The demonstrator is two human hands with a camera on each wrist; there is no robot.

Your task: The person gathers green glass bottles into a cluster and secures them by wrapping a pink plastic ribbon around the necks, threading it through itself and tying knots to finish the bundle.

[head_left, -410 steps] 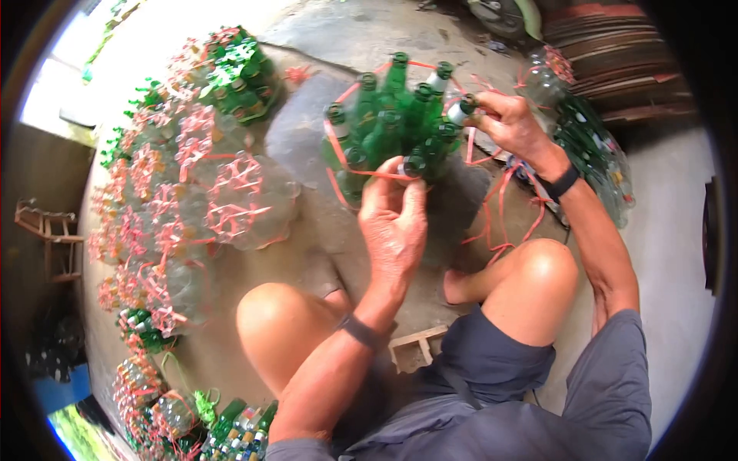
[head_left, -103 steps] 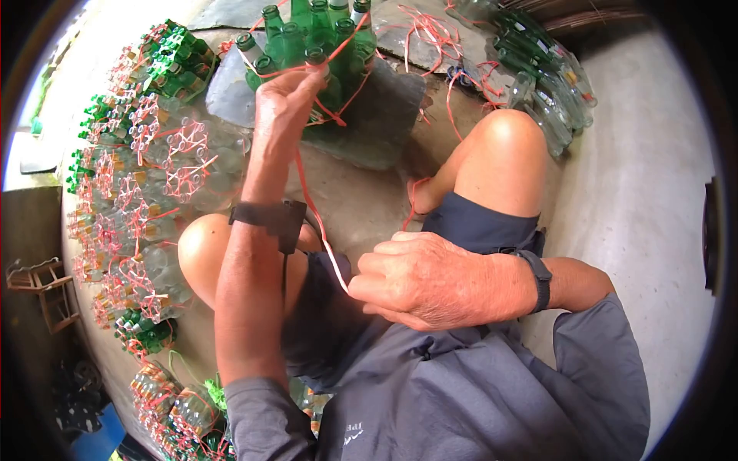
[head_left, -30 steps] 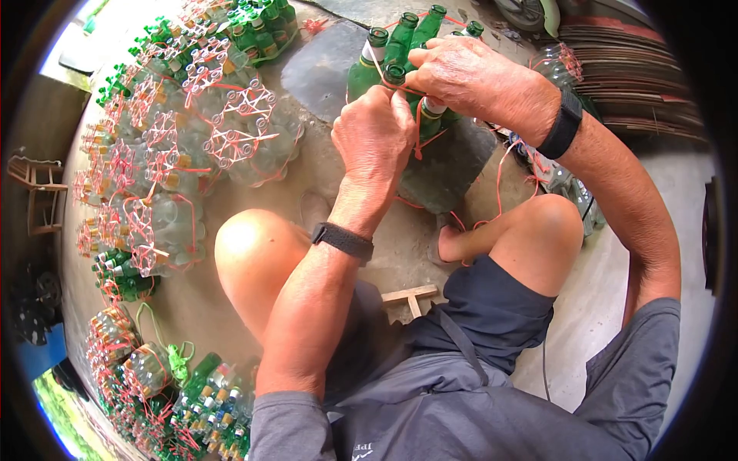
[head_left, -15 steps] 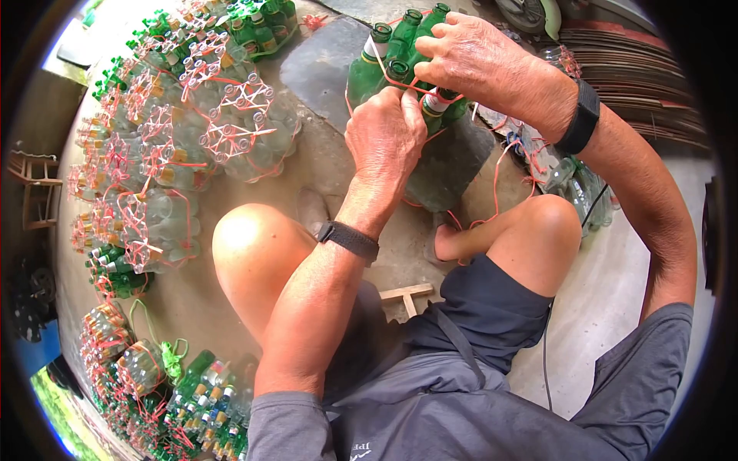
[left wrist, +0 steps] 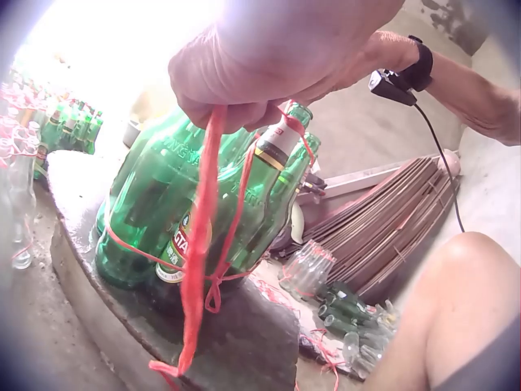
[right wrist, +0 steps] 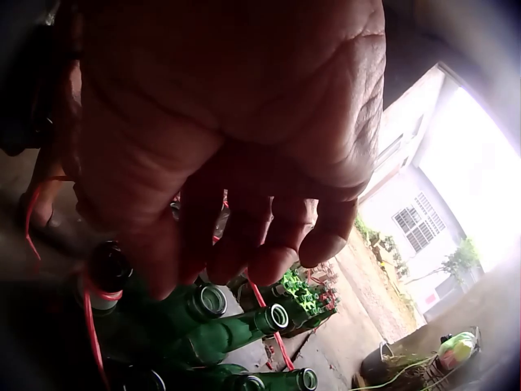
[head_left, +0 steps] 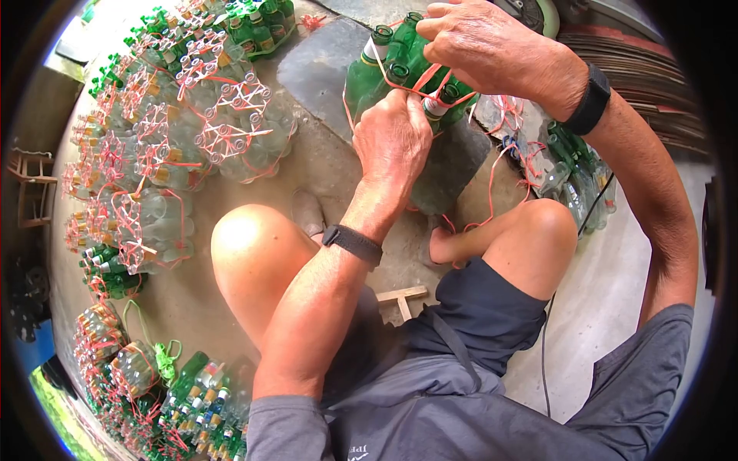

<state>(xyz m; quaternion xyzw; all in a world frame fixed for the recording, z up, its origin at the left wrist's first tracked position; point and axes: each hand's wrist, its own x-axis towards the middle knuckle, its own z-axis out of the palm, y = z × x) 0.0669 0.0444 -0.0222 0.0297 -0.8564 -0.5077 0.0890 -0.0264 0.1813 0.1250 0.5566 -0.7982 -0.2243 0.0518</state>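
Note:
Several green bottles [head_left: 366,79] stand upright in a bundle, with red string [head_left: 422,83] around their necks and, in the left wrist view, around their bodies. My left hand [head_left: 393,144] pinches the string beside a near bottle neck; in the left wrist view a flat red strand [left wrist: 198,236] hangs below that hand [left wrist: 277,61]. Over the bundle's right side, my right hand [head_left: 500,55] grips string running up from the left hand. In the right wrist view its curled fingers [right wrist: 269,236] are dark, above the bottle mouths [right wrist: 278,315]; the fingertips' hold is partly hidden.
Tied clear bottles [head_left: 246,127] crowd the left floor, with more green ones [head_left: 265,27] behind. A dark slab [head_left: 446,173] lies under the bundle. Loose bottles [head_left: 580,177] and string lie at right, near stacked brown sheets [head_left: 638,84]. A wooden stool [head_left: 401,295] shows between the knees.
Since 3.4 s ago, my right hand has gone from the lap to the bottles. Over the last second it has moved up and right, away from the left hand, which shifted slightly right.

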